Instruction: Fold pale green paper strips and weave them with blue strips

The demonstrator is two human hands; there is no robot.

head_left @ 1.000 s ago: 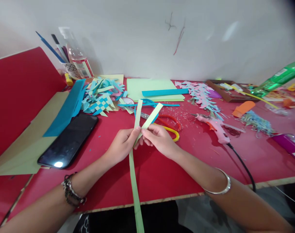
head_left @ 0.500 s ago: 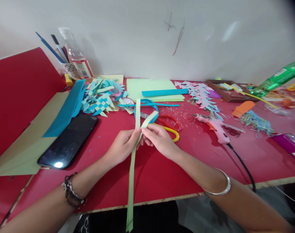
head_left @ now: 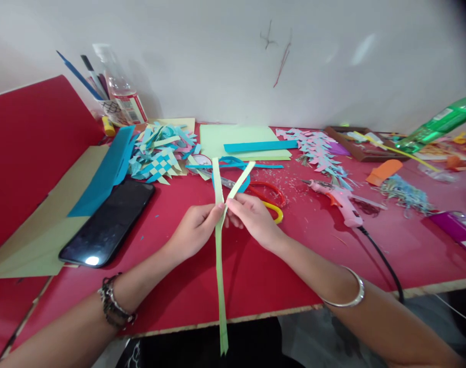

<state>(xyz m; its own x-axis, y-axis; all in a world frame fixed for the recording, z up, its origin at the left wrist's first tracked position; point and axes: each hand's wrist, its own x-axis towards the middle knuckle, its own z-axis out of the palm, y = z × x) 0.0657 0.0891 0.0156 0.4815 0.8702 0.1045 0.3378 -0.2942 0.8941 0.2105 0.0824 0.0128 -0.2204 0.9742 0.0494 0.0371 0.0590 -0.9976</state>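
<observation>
Between my two hands is a long pale green paper strip (head_left: 220, 266), split at the top into two arms that spread in a V. My left hand (head_left: 196, 225) pinches it at the fork on the left arm's side. Thumb and fingers of my right hand (head_left: 254, 217) grip the right arm of the strip. The uncut lower length hangs past the table's front edge. Behind the hands lie scissors with red and yellow handles (head_left: 273, 207), partly hidden, and a blue paper strip (head_left: 233, 163) bent into loops.
At left lie a phone (head_left: 108, 222), blue paper (head_left: 102, 171) and a pile of paper pieces (head_left: 162, 153). On the right are a pink glue gun (head_left: 344, 202) with its cord, a braided paper chain (head_left: 317, 151), a brown tray (head_left: 340, 135) and a green bottle (head_left: 440, 122).
The right arm of the green strip has lengthened and straightened as the split opens further. The strip's lower end has swung right and risen slightly. Both hands stay nearly in place.
</observation>
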